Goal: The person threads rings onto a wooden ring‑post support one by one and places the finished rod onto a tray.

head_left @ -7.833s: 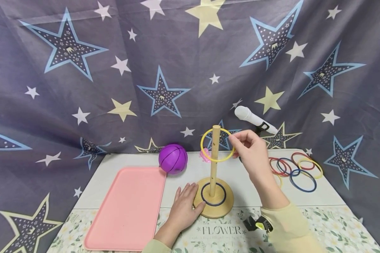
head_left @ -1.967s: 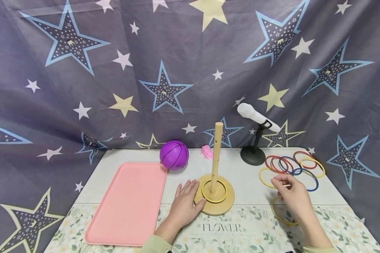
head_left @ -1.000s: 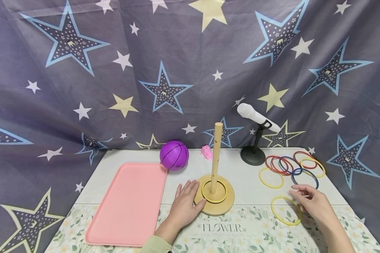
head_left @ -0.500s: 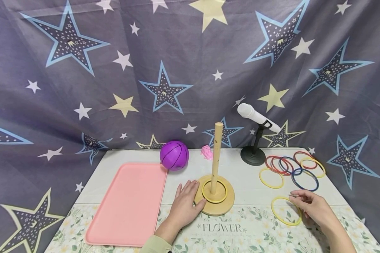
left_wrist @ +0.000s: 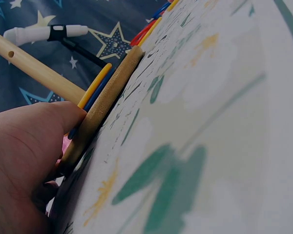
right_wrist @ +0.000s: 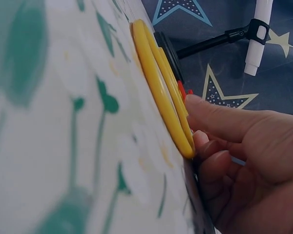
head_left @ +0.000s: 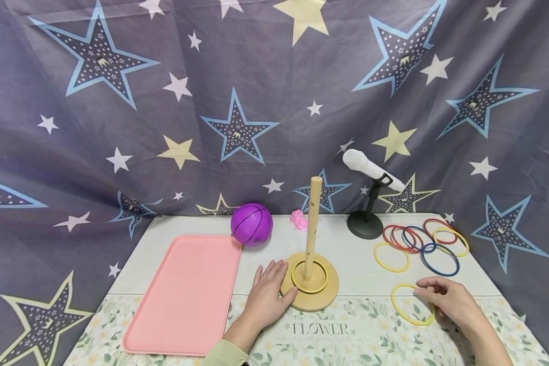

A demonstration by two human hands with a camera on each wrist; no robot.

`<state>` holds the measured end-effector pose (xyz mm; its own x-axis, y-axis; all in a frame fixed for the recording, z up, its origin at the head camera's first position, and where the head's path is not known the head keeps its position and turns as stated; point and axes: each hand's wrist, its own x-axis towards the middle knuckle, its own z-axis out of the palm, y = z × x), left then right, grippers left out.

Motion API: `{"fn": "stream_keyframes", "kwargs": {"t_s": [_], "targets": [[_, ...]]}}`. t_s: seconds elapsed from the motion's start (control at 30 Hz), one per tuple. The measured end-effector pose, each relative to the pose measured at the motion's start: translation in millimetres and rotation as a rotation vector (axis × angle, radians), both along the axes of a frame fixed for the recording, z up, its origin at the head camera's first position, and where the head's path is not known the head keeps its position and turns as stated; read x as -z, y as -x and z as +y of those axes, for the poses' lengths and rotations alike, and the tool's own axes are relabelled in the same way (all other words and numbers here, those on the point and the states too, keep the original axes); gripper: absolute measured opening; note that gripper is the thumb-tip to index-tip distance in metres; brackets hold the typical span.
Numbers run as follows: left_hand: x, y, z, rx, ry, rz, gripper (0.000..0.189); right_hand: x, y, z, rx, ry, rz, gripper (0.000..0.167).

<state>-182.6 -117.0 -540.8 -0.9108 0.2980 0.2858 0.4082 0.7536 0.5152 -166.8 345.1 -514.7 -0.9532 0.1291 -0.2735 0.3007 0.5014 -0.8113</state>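
From where I stand, the person's left hand [head_left: 269,297] rests with relaxed fingers along the edge of a round, pale wooden base [head_left: 314,302], its thumb laid on top; it seems placed there for steadiness, since a tall wooden peg [head_left: 313,223] rises upright from that base. Around the peg's foot lies a thin yellow plastic-looking ring [left_wrist: 94,86], set right over a dark blue one [left_wrist: 94,95], so from above the blue hardly shows. Over to the right, a loose yellow ring [right_wrist: 158,92] lies on the flowered part of the tabletop. The right hand [head_left: 453,300] is at its far right rim, fingers curled and thumb forward, though I can't tell whether they pinch it or merely touch it. Going for the rim makes sense to me, as a ring lying that flat offers little else to grasp. Beyond that hand, a second loose yellow ring [head_left: 392,270] sits just beside an overlapping cluster of red, blue and yellow rings [head_left: 428,248], presumably put on that side for easy reach.
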Motion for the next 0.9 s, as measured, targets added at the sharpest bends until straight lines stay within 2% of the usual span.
{"fn": "stream_keyframes", "kwargs": {"t_s": [0.2, 0.4, 0.73, 0.9], "targets": [[5.2, 0.8, -1.2, 0.015, -0.027, 0.05, 0.07, 2.1, 0.7, -1.3, -0.011, -0.053, 0.023, 0.042], [8.3, 2.4, -1.5, 0.007, -0.022, 0.018, 0.072, 4.4, 2.2, -2.2, -0.017, -0.098, 0.052, 0.034], [0.8, -0.3, -0.5, 0.004, -0.003, -0.003, 0.071, 6.0, 2.5, -2.0, -0.026, -0.142, 0.07, 0.021], [1.9, 0.8, -0.5, -0.002, 0.015, -0.011, 0.071, 6.2, 2.0, -2.2, -0.032, -0.162, 0.073, 0.019]]}}
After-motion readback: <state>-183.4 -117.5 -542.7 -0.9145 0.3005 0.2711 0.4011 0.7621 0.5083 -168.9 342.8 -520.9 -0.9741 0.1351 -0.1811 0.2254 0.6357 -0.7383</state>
